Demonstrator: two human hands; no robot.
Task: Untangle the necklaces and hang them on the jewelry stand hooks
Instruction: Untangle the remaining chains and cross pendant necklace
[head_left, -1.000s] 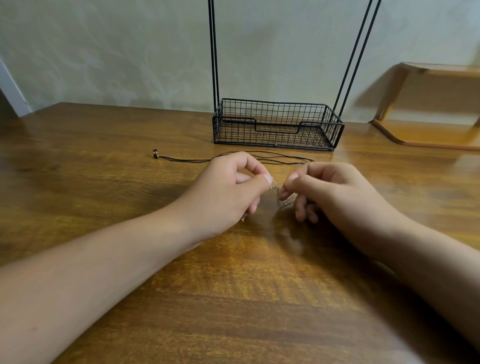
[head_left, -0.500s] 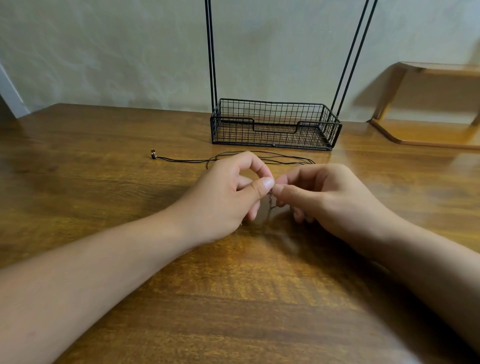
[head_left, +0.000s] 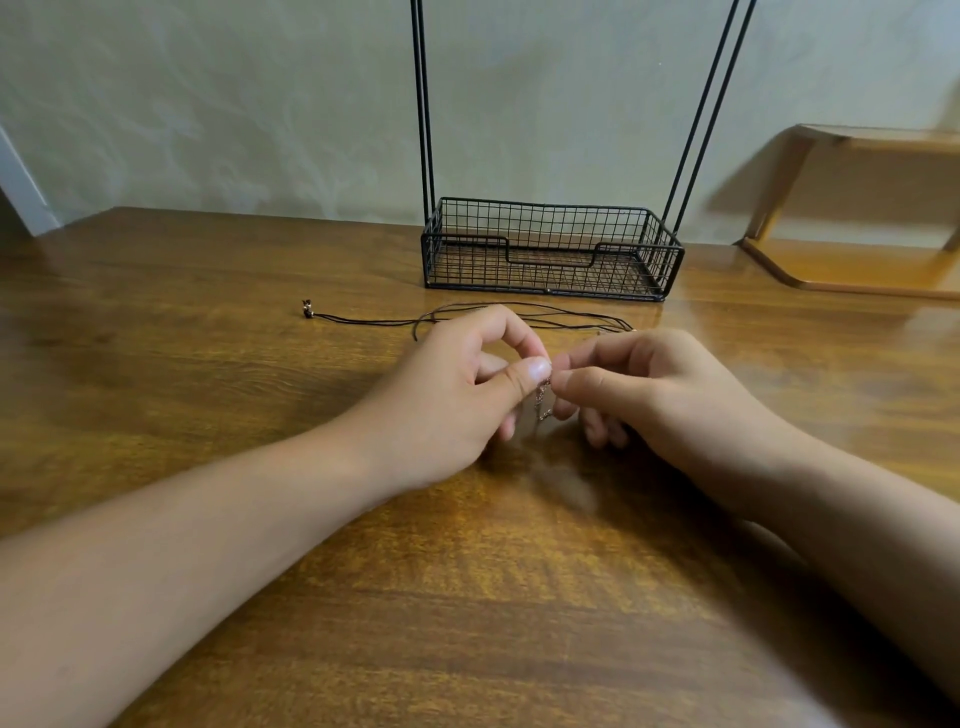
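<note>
Necklaces are what both hands are busy with: a fine metal chain (head_left: 543, 399) hangs in a small snarl between the two thumbs, just above the wooden table (head_left: 467, 597). The left hand (head_left: 457, 395) pinches it between thumb and curled forefinger; the right hand (head_left: 644, 387) pinches the same bit from the other side, so the two hands are together, fingertips almost touching. How the chain is knotted I cannot tell, it is too small and partly hidden by the fingers.

Just beyond the knuckles a black cord necklace (head_left: 467, 314) lies stretched on the table, its small bead end (head_left: 307, 309) out past the left hand. Beyond that stands the jewelry stand (head_left: 550, 249), a black wire basket base with thin rods rising out of view; its hooks cannot be seen, and nothing hangs on the part of it that shows.

By my reckoning the job is at an early stage: the chain is not yet freed, and both pieces have yet to be hung.

Behind the table is a pale wall, and to the far right of the right hand a light wooden shelf (head_left: 857, 260).
</note>
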